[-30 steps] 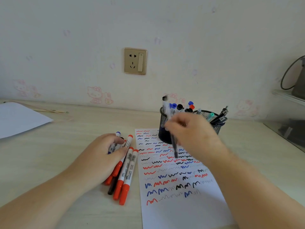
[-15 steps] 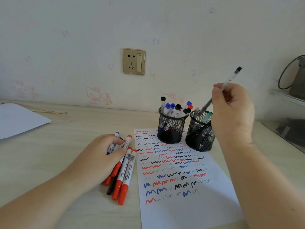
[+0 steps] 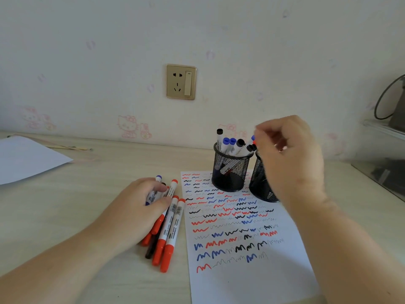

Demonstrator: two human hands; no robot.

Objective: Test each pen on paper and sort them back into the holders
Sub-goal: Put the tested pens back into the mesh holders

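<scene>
A sheet (image 3: 245, 260) lies on the desk (image 3: 65, 205), running back toward the wall (image 3: 197, 29). Two holders stand on its far end: the left holder (image 3: 230, 172) with markers (image 3: 229, 143) upright in it, the right holder (image 3: 259, 183) just beside it, partly behind the right hand (image 3: 289, 156). Left of the sheet lies a bundle of pens (image 3: 168, 227), the left hand (image 3: 135, 207) resting on it. Another paper (image 3: 26, 156) lies at the far left. A socket (image 3: 181, 82) sits on the wall behind.
</scene>
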